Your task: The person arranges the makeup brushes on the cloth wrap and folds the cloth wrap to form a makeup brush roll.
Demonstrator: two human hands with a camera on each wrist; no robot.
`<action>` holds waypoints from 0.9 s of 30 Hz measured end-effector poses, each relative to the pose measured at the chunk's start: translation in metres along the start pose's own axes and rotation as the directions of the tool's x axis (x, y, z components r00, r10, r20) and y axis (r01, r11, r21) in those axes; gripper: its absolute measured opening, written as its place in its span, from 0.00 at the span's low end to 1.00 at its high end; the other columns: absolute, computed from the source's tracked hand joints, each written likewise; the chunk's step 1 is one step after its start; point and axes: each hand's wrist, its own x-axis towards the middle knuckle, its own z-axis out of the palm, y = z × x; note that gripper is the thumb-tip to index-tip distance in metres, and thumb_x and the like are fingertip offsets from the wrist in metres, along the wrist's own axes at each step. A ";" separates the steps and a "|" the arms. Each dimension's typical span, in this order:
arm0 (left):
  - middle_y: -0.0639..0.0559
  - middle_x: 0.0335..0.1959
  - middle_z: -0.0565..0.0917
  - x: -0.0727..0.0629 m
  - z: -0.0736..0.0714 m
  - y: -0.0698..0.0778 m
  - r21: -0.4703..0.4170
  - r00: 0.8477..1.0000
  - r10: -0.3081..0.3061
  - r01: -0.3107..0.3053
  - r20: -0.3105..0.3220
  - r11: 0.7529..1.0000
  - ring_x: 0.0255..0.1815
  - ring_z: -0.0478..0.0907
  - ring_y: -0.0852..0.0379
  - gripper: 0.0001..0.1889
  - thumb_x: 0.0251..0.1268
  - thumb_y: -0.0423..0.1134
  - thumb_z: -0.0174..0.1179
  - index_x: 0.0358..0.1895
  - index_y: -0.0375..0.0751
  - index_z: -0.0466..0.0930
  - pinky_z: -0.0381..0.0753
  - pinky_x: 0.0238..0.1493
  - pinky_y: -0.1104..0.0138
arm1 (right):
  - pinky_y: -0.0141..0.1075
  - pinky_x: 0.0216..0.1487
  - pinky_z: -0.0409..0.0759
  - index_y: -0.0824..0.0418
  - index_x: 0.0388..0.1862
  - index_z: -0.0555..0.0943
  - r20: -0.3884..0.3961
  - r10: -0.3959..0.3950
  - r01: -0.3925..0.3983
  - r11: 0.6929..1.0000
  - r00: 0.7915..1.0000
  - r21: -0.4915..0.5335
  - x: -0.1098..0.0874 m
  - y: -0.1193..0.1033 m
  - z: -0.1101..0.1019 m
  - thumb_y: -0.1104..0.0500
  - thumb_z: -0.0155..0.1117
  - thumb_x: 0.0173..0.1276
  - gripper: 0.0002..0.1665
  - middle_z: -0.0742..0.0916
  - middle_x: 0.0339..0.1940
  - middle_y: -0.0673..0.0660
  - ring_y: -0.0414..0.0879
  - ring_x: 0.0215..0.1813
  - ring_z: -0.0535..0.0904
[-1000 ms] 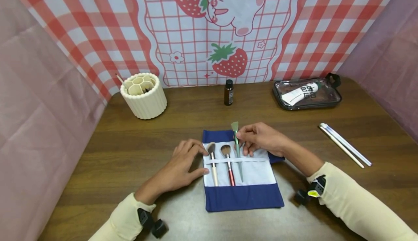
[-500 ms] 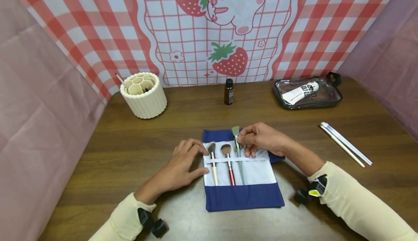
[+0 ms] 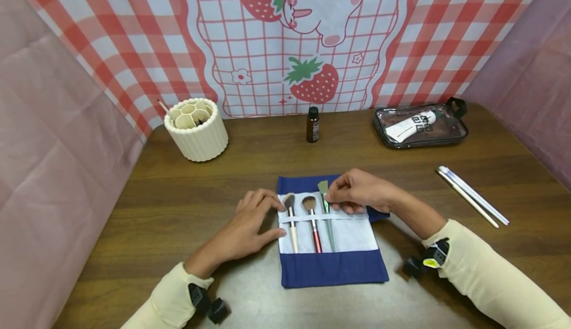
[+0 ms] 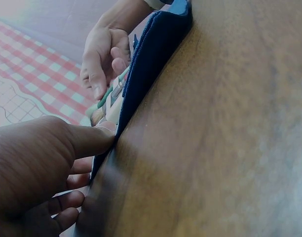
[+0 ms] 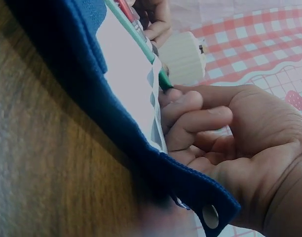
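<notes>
1. Upper left of the frame, a cream ribbed holder (image 3: pixel 198 138) stands on the desk (image 3: pixel 250 170), a thin stick leaning out of it.
2. Left of centre, your left hand (image 3: pixel 252 225) rests at the left edge of the brush roll (image 3: pixel 334 270); its fingers are loosely spread, thumb well apart from the index finger, with no brush in them.
3. In the lower centre, that navy-and-white roll lies unfolded. On its white panel, from the left, you have a white-handled brush (image 3: pixel 293 240), then a red-handled brush (image 3: pixel 316 240), both bristles up, with a white strap (image 3: pixel 301 218) running across.
4. Above them, near the backdrop, a dark bottle (image 3: pixel 313 127) stands upright.
5. Just right of the red one is the green brush (image 3: pixel 330 232), bristles up, its lower handle on the panel.
6. Your right hand (image 3: pixel 361 190) pinches it near the head between thumb and index finger, the other fingers curled over the panel.
7. Upper right, a clear case (image 3: pixel 439 133) shows a white tube (image 3: pixel 408 128).
8. Below it, two slim sticks (image 3: pixel 473 197) lie slantwise.
</notes>
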 end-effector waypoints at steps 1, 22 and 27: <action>0.51 0.60 0.71 0.000 0.000 0.000 -0.001 1.000 0.000 0.000 0.001 1.000 0.61 0.63 0.50 0.22 0.61 0.49 0.72 0.53 0.47 0.76 0.61 0.62 0.50 | 0.31 0.17 0.65 0.68 0.39 0.84 0.002 0.004 -0.004 1.000 1.000 -0.010 -0.001 0.000 0.000 0.57 0.62 0.75 0.14 0.82 0.24 0.59 0.42 0.17 0.68; 0.49 0.61 0.71 0.000 0.000 0.001 -0.003 1.000 0.005 -0.005 0.002 1.000 0.62 0.63 0.49 0.22 0.61 0.49 0.72 0.53 0.46 0.76 0.60 0.63 0.50 | 0.30 0.15 0.62 0.64 0.44 0.88 0.029 0.025 -0.020 0.990 0.999 -0.142 -0.011 -0.003 -0.002 0.55 0.61 0.75 0.14 0.78 0.16 0.55 0.40 0.14 0.64; 0.50 0.60 0.71 0.000 0.000 0.001 -0.009 1.000 0.002 -0.002 0.001 1.000 0.61 0.63 0.49 0.22 0.61 0.48 0.72 0.53 0.46 0.76 0.60 0.62 0.50 | 0.33 0.16 0.71 0.62 0.43 0.86 0.011 -0.031 0.033 0.971 0.999 -0.237 -0.020 -0.006 -0.004 0.53 0.62 0.75 0.14 0.83 0.22 0.57 0.44 0.18 0.73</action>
